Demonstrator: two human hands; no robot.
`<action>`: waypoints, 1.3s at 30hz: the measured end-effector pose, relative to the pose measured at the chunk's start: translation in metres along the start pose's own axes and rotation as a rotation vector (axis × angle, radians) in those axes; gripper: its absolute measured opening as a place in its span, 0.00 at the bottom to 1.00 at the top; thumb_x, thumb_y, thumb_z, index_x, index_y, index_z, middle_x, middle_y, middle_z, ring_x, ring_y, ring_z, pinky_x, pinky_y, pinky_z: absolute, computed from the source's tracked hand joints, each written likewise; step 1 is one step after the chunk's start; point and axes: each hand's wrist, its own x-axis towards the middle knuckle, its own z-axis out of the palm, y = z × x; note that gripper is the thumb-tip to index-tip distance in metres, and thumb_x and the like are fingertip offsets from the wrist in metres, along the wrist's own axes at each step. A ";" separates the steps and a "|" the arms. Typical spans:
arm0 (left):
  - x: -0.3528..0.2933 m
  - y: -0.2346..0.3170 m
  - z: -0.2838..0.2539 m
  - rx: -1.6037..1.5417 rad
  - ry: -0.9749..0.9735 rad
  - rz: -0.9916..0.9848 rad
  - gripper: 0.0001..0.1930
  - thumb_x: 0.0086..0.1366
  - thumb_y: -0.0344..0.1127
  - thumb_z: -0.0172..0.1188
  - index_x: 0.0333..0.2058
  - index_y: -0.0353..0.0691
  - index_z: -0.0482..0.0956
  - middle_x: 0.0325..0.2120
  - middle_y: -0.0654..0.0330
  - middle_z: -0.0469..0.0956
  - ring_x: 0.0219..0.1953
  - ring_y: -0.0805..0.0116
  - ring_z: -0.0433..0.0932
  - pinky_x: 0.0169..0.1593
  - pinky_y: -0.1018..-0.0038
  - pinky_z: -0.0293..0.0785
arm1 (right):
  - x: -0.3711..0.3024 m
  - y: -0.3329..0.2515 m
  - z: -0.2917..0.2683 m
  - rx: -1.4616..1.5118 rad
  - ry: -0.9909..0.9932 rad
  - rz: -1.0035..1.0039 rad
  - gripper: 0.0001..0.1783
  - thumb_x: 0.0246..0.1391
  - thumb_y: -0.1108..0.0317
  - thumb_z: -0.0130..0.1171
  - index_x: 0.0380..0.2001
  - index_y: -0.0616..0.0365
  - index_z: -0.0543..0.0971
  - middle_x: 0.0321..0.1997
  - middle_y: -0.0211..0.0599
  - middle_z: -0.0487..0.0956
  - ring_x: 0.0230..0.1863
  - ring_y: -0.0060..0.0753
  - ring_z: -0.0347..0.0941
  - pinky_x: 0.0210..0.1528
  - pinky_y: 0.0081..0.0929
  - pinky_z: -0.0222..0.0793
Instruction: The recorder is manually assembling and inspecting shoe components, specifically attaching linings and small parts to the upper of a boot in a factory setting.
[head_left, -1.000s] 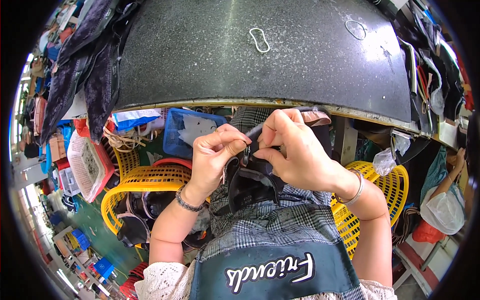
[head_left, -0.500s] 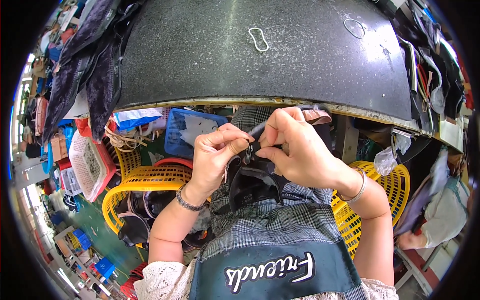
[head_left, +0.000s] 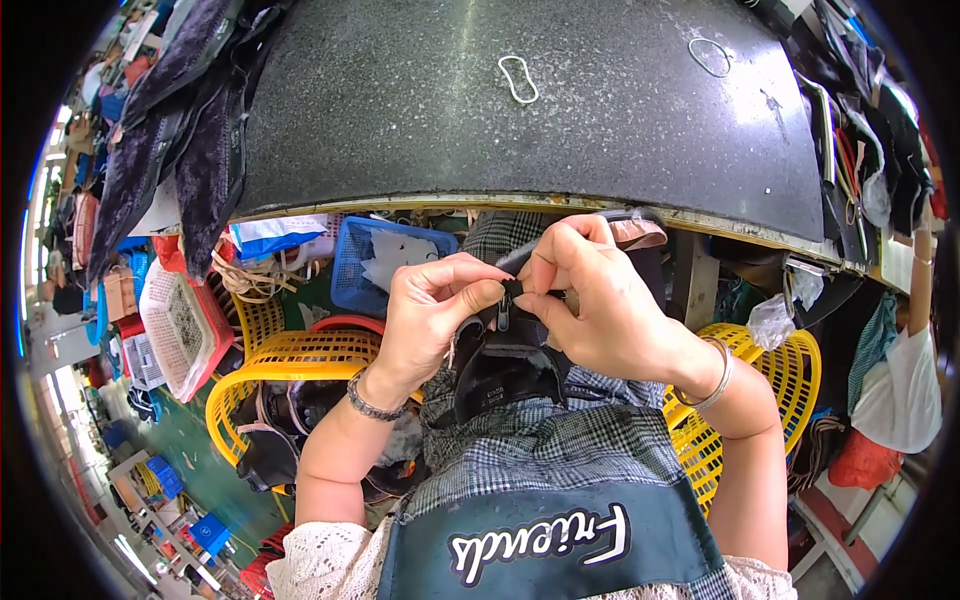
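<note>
A black boot upper [head_left: 508,372] lies in my lap against the checked apron, its opening toward me. My left hand [head_left: 428,310] pinches the left side of its zipper top between thumb and forefinger. From the other side my right hand [head_left: 598,298] pinches the same zipper, its fingertips almost meeting those of the left. A small metal zipper pull [head_left: 503,316] hangs just below the fingertips. My fingers partly cover the zipper's teeth. A dark strip with a pinkish end [head_left: 638,233] shows behind my right hand.
The dark worktable [head_left: 480,110] lies ahead, with a white rubber band [head_left: 517,80] on it. Dark fuzzy pieces [head_left: 208,165] hang over its left edge. Yellow baskets [head_left: 295,358] stand on both sides of me, a blue basket [head_left: 352,265] under the table. Another person [head_left: 897,400] is at the far right.
My hands have barely moved, still pinching the zipper. The zipper pull now hangs straighter and shows more clearly. The person at the far right has changed posture, with an arm now raised.
</note>
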 end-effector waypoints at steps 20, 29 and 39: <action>0.009 -0.003 0.013 -0.253 0.095 -0.082 0.05 0.67 0.30 0.55 0.36 0.34 0.77 0.30 0.68 0.77 0.31 0.83 0.73 0.37 0.85 0.69 | 0.005 0.010 0.008 -0.486 0.146 -0.537 0.15 0.39 0.69 0.59 0.35 0.58 0.79 0.33 0.38 0.73 0.32 0.38 0.70 0.43 0.37 0.67; 0.032 -0.004 -0.017 -0.141 0.346 0.107 0.06 0.67 0.30 0.54 0.34 0.36 0.78 0.31 0.68 0.78 0.33 0.79 0.74 0.42 0.80 0.69 | -0.053 -0.001 0.056 -0.183 -0.202 -0.853 0.09 0.31 0.66 0.54 0.18 0.58 0.69 0.25 0.34 0.68 0.27 0.34 0.66 0.36 0.32 0.69; 0.003 0.016 0.018 0.081 0.031 -0.068 0.08 0.70 0.35 0.53 0.34 0.37 0.75 0.24 0.71 0.74 0.21 0.89 0.67 0.18 0.89 0.60 | -0.015 -0.026 -0.007 -0.373 -0.024 -0.381 0.21 0.43 0.70 0.61 0.42 0.68 0.74 0.37 0.42 0.73 0.35 0.39 0.73 0.36 0.31 0.72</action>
